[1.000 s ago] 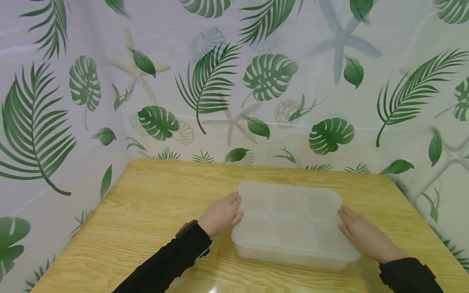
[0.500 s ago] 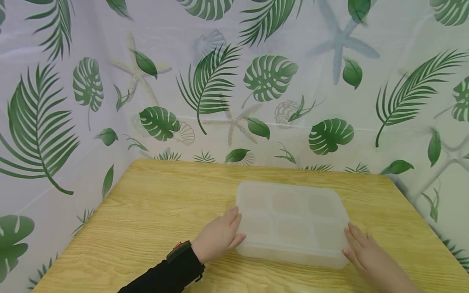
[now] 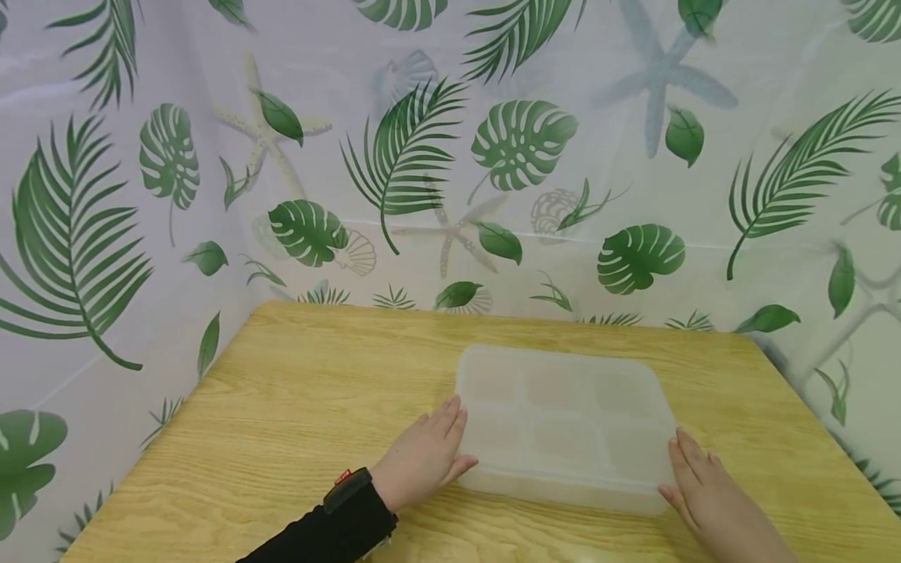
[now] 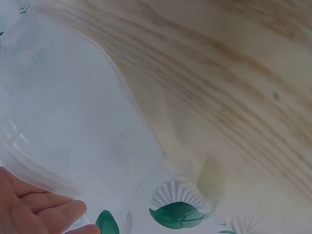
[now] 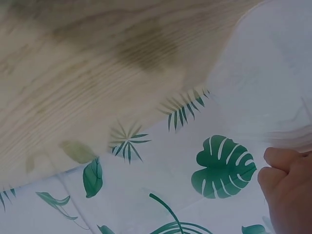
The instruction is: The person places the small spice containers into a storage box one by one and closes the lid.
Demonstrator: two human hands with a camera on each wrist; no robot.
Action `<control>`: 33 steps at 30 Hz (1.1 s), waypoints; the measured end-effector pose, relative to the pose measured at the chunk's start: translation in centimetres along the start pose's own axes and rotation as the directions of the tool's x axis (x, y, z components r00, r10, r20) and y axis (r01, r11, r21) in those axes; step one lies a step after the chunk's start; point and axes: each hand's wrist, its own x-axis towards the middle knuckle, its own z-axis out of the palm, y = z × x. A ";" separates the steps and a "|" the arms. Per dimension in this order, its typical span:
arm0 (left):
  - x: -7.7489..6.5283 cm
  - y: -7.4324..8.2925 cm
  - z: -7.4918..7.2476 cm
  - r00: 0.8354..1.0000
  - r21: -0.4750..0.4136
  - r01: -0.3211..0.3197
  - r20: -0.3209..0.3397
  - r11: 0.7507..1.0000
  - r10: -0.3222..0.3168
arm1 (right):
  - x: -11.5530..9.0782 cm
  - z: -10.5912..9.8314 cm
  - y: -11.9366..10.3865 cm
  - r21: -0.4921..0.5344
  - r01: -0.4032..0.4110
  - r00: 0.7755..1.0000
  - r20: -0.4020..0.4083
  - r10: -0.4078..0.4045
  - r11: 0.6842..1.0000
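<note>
A translucent white plastic box (image 3: 563, 489) with a frosted lid (image 3: 524, 410) stands on the wooden table. Through the lid show several square compartments; their contents are blurred. My left hand (image 3: 422, 453) lies at the box's left side, fingertips right at the lid's edge and thumb near the front corner. On the opposite side, my right hand (image 3: 711, 493) has its extended fingers against the right edge. In the left wrist view, the fingers (image 4: 61, 212) are beside the pale rim. The right wrist view has the bent fingers (image 5: 280, 170) close to the rim.
The wooden table (image 3: 303, 375) stretches left of and behind the box. A white cloth (image 3: 549, 62) printed with green leaves, starfish and shells hangs behind the table and along its sides. A dark watch-like band (image 3: 348, 489) sits on the left wrist over a black sleeve.
Both hands have moved nearer along the sides of the box. The lid's front edge, which stood out beyond the walls, now lies closer in line with them.
</note>
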 end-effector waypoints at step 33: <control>1.7 8.2 -0.9 0.973 0.065 -0.230 -0.020 0.971 0.231 | 1.8 3.8 -8.4 -0.268 0.383 0.827 -0.326 -0.458 0.884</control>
